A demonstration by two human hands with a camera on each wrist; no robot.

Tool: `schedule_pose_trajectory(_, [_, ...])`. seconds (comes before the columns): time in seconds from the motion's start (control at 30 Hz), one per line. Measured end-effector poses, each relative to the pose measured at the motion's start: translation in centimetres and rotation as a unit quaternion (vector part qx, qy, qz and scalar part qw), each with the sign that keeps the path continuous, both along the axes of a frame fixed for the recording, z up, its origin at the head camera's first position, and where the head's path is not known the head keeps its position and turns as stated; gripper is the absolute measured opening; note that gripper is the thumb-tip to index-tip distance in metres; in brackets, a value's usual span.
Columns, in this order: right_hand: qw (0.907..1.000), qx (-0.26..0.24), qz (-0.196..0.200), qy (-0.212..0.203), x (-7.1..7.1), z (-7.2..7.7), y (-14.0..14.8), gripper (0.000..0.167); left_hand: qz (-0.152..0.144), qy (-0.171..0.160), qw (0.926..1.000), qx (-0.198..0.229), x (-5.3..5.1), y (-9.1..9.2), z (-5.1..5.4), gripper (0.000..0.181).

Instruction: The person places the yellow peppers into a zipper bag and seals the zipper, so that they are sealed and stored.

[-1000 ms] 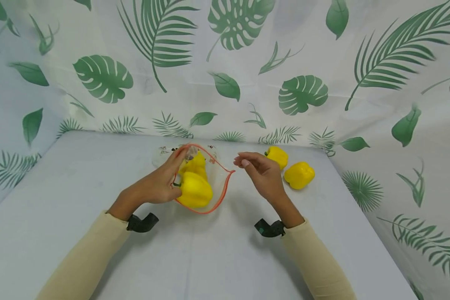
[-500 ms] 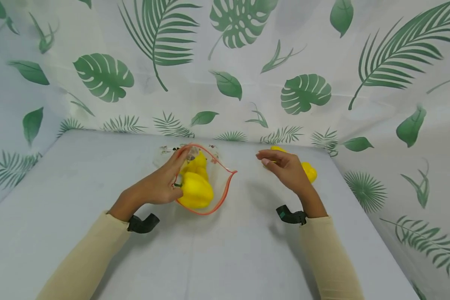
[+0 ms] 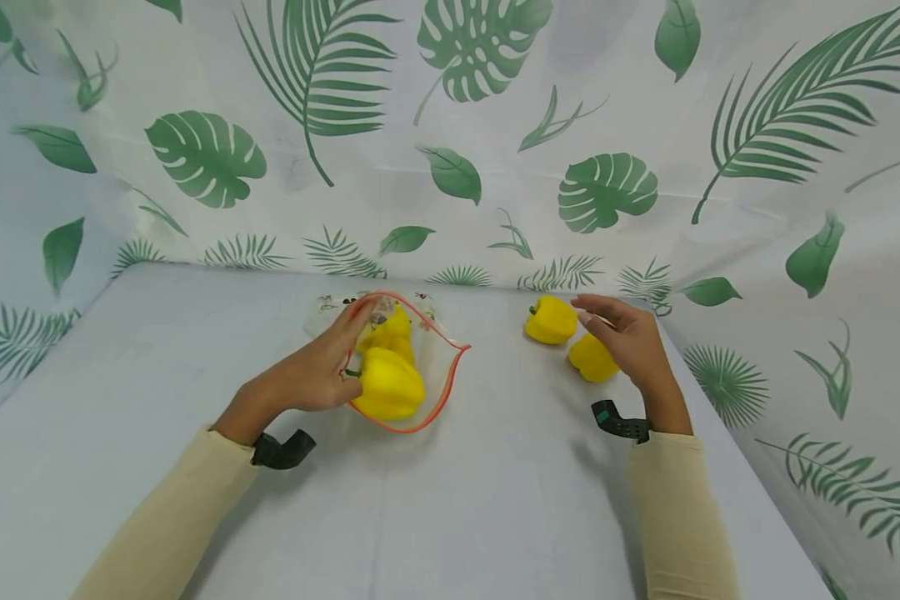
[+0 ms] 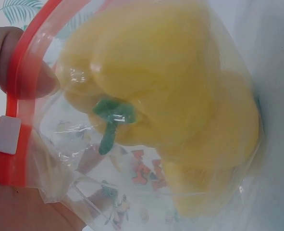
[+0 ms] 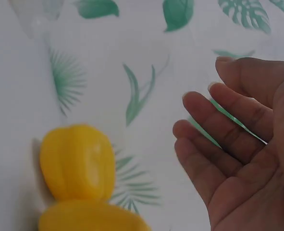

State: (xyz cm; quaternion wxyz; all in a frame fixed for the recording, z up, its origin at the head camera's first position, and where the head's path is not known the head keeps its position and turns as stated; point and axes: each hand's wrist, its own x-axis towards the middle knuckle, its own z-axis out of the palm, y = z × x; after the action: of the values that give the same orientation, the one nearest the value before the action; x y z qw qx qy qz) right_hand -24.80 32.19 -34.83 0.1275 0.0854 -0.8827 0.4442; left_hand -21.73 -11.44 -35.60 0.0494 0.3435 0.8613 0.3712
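Observation:
A clear zip bag [image 3: 438, 375] with a red-orange rim, gripped at its left edge by the left hand [image 3: 303, 367], gapes toward the right. Inside lie a large yellow bell pepper [image 3: 392, 385] and more yellow produce [image 3: 393, 333] behind it. In the left wrist view the thumb presses the red rim [image 4: 17, 91] near a white slider [image 4: 8, 135]; a green stem [image 4: 114, 113] shows through the plastic. The right hand [image 3: 633, 342], fingers relaxed and holding nothing, is over the right side of a yellow pepper [image 3: 592, 360]. Another pepper [image 3: 551, 320] sits left of its fingertips.
The table [image 3: 450, 517] has a pale cover. A white curtain [image 3: 510, 192] with green leaf prints stands behind it and along its sides. Both wrists wear a black camera mount, the left one [image 3: 283, 450] below the bag's left side.
The right hand has moved right, away from the bag, passing over the left loose pepper to the other one. The left hand and bag have stayed nearly in place.

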Motion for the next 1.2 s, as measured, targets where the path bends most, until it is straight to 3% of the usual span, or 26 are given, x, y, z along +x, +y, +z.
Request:
schedule_pose_trajectory(0.1, [0.9994,-0.001,-0.03,0.014,-0.1,-0.4,1.2,0.04,0.0,-0.001,1.0,-0.001,0.0,0.0,0.0,0.099])
schedule_pose_trajectory(0.23, [0.9978,-0.024,-0.062,-0.006,0.1,-0.8,2.4,0.048,0.0,-0.004,1.0,-0.001,0.0,0.0,0.0,0.099])
schedule_pose_trajectory(0.37, [0.9952,-0.054,-0.074,-0.036,0.1,-1.3,3.1,0.054,0.004,-0.012,0.9999,-0.003,0.0,-0.1,0.0,0.1])
schedule_pose_trajectory(0.6, [0.9888,-0.112,-0.093,-0.034,-0.3,-2.5,4.4,0.053,0.003,-0.009,0.9999,-0.002,-0.1,-0.2,-0.1,0.102])
schedule_pose_trajectory(0.73, [0.9804,-0.173,-0.088,-0.035,-0.5,-3.5,5.3,0.053,0.001,-0.005,1.0,-0.002,-0.1,-0.2,-0.2,0.102])
schedule_pose_trajectory(0.8, [0.9792,-0.177,-0.086,-0.05,-0.4,-4.0,5.7,0.055,0.001,-0.007,1.0,-0.002,-0.1,-0.2,-0.2,0.102])
schedule_pose_trajectory(1.03, [0.9602,-0.254,-0.041,-0.109,-0.4,-5.6,6.8,0.071,0.005,-0.009,0.9999,-0.002,-0.1,-0.1,-0.1,0.1])
schedule_pose_trajectory(1.2, [0.9611,-0.226,-0.014,-0.158,-0.2,-6.3,7.6,0.077,0.006,-0.008,0.9999,-0.002,-0.1,-0.1,-0.1,0.1])
